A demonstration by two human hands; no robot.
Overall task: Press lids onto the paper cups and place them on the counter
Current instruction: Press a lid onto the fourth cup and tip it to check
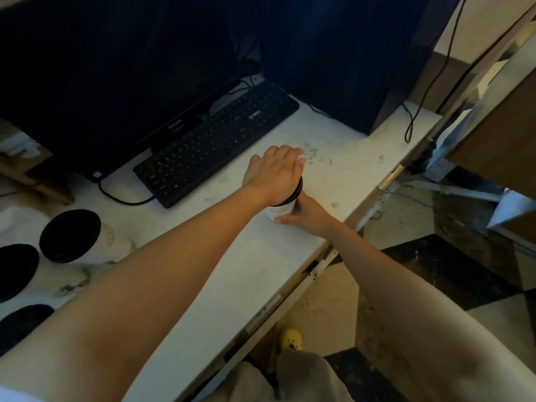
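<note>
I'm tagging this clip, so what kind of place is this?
Probably a café or shop service counter: a keyboard and monitor sit on the white counter, beside lidded paper cups.

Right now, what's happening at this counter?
A person is capping a paper cup on the white counter. The left hand lies flat on the black lid, pressing down, while the right hand grips the cup's side. Three more lidded cups stand at the left edge, near a black keyboard and monitor.
</note>
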